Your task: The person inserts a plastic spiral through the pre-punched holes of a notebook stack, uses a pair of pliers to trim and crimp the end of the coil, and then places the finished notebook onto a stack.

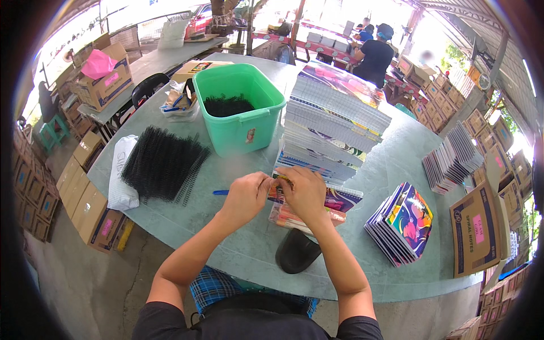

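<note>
At the near middle of the round pale-green table (396, 164), a colourful-covered notebook (334, 199) is held at its left edge between both hands. The left hand (246, 195) and the right hand (306, 190) are closed with pinching fingers on that edge, seemingly on a thin black wire binding; the exact contact is too small to be made out. The notebook lies on a few more of the same kind, just in front of a tall leaning stack of unbound notebooks (334, 122).

Judged from how things lie, the work is somewhere in its middle. A fanned pile of colourful notebooks (402, 224) has been set down at the near right, and another grey-edged pile (453, 158) lies farther right; whether these are already bound cannot be told. Much is left: the tall stack is high, a heap of black spiral wire coils (161, 164) lies at the left, and more coils are seen inside the green plastic tub (238, 113) beyond it. A blue pen (221, 192) lies just beside the left hand.
</note>
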A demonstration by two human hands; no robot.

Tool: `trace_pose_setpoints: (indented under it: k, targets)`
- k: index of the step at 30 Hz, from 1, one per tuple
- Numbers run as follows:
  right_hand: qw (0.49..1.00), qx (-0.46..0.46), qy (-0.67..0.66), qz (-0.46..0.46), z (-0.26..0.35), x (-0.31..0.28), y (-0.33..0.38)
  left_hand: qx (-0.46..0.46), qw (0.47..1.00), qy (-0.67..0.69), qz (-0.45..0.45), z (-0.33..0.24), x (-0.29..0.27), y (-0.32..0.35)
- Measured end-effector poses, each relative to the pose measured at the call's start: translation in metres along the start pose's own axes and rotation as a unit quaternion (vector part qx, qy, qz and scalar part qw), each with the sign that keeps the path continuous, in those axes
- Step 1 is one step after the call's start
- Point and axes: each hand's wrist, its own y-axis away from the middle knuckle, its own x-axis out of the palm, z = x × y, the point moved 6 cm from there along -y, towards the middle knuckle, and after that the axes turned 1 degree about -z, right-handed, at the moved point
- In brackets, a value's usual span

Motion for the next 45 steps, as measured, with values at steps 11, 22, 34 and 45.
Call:
trace_pose_setpoints:
  k: [11,22,34,45]
  targets:
    - [0.999,0.029,-0.016,0.034,-0.004,-0.004,0.002,-0.123,0.988,0.031,0.091,0.017,0.001,-0.015]
    - [0.997,-0.029,0.051,0.059,-0.001,-0.002,0.003,-0.037,0.987,0.050,0.149,0.034,-0.017,-0.024]
    - [0.998,0.024,-0.022,0.060,-0.005,0.001,-0.004,-0.123,0.954,0.038,0.272,0.030,-0.014,-0.033]
    - [0.991,0.049,-0.120,0.045,-0.004,0.008,-0.002,0.133,0.960,-0.119,0.217,-0.022,0.100,0.085]
